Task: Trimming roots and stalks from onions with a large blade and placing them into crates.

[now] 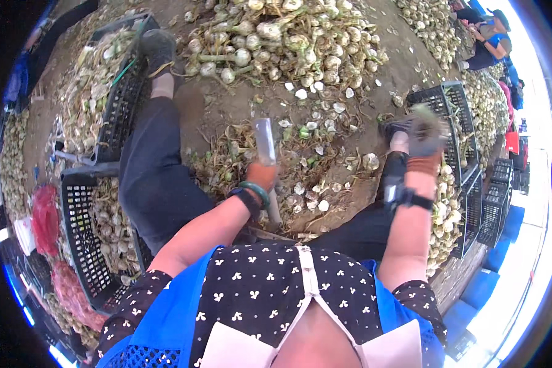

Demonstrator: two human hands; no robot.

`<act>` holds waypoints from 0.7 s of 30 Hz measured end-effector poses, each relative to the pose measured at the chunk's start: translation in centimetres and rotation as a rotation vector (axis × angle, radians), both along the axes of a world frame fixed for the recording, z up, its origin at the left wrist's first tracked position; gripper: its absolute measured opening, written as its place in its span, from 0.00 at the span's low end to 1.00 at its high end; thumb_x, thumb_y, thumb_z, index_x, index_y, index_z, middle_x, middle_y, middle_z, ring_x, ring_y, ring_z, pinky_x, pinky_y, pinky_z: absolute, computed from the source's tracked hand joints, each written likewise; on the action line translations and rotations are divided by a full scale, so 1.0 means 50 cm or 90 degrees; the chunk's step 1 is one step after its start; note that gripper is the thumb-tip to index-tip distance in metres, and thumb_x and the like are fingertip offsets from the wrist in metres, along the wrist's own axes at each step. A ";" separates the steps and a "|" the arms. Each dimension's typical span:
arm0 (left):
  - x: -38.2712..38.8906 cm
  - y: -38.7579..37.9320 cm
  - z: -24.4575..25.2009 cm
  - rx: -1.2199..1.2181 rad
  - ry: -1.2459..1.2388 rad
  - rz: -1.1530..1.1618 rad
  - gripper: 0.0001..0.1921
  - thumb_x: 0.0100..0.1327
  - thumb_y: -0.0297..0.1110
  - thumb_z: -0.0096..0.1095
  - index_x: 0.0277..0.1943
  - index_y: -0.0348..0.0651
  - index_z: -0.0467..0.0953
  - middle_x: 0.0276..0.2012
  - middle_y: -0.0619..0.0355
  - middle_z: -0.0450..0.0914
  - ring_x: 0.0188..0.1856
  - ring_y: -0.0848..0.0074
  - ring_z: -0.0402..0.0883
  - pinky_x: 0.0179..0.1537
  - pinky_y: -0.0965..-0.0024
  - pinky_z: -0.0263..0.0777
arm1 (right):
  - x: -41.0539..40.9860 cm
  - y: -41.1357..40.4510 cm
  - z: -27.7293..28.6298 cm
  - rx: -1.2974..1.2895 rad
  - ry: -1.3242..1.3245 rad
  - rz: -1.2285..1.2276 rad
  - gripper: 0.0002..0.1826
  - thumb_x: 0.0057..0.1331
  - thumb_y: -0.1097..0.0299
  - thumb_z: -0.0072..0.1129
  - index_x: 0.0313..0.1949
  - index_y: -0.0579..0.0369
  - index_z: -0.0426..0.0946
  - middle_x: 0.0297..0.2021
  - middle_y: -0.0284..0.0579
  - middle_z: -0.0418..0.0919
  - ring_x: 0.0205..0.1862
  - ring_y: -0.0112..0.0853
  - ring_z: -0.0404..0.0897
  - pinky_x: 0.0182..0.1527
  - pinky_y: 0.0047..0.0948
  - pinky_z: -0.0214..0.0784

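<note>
My left hand (261, 177), in an orange-brown glove, is closed around the handle of a knife. Its broad metal blade (265, 142) points away from me, over garlic trimmings (230, 149) on the ground between my legs. A pale handle-like shaft (273, 209) shows below that hand. On the right, my gloved right hand (425, 138) is raised by a black plastic crate (462, 115). It is blurred, with something greenish-grey at its fingers; whether it grips this cannot be told. Beyond my feet lies a large heap of garlic bulbs (299, 41) with stems.
Left of my leg stand a crate of garlic stems and husks (92, 92) and a crate of garlic bulbs (115, 221). More bulbs (446, 221) lie by my right arm. Red mesh sacks (46, 221) are at far left. Another person (492, 41) sits at upper right.
</note>
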State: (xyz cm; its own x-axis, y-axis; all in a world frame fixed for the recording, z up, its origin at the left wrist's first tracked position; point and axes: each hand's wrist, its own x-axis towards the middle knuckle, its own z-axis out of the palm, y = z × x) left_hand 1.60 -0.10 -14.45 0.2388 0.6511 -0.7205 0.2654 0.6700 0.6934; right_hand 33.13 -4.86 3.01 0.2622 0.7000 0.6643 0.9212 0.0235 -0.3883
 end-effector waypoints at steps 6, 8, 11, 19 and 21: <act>-0.017 0.092 0.211 -0.019 -0.219 0.140 0.09 0.52 0.29 0.55 0.33 0.34 0.69 0.20 0.56 0.72 0.19 0.73 0.73 0.21 0.69 0.68 | 0.259 0.042 -0.151 -0.074 0.468 -0.497 0.12 0.61 0.68 0.42 0.31 0.64 0.71 0.26 0.48 0.74 0.30 0.32 0.74 0.31 0.31 0.68; -0.029 0.126 0.314 -0.010 -0.257 0.171 0.09 0.52 0.30 0.55 0.34 0.35 0.69 0.20 0.58 0.71 0.19 0.74 0.71 0.20 0.71 0.66 | 0.237 0.060 -0.343 -0.449 0.232 -0.464 0.10 0.59 0.70 0.42 0.32 0.61 0.72 0.26 0.51 0.74 0.30 0.37 0.75 0.30 0.34 0.69; -0.029 0.162 0.428 0.037 -0.271 0.143 0.09 0.53 0.31 0.54 0.36 0.36 0.68 0.18 0.62 0.66 0.20 0.74 0.68 0.19 0.74 0.62 | 0.226 -0.002 -0.616 -0.799 -0.048 -0.283 0.09 0.56 0.75 0.41 0.32 0.57 0.73 0.28 0.55 0.75 0.30 0.45 0.76 0.29 0.40 0.69; -0.116 0.210 0.445 0.142 -0.369 0.281 0.08 0.55 0.34 0.51 0.32 0.41 0.63 0.18 0.64 0.60 0.17 0.75 0.61 0.17 0.73 0.56 | -0.426 0.129 -0.382 -0.756 0.401 -0.035 0.33 0.52 0.54 0.46 0.55 0.60 0.57 0.55 0.62 0.54 0.58 0.53 0.51 0.60 0.47 0.41; -0.101 0.216 0.453 0.146 -0.342 0.253 0.10 0.54 0.35 0.53 0.34 0.40 0.64 0.17 0.63 0.62 0.17 0.75 0.63 0.17 0.73 0.58 | -0.440 0.153 -0.420 -0.617 0.388 0.027 0.30 0.50 0.57 0.51 0.51 0.61 0.63 0.53 0.61 0.60 0.56 0.51 0.57 0.59 0.46 0.45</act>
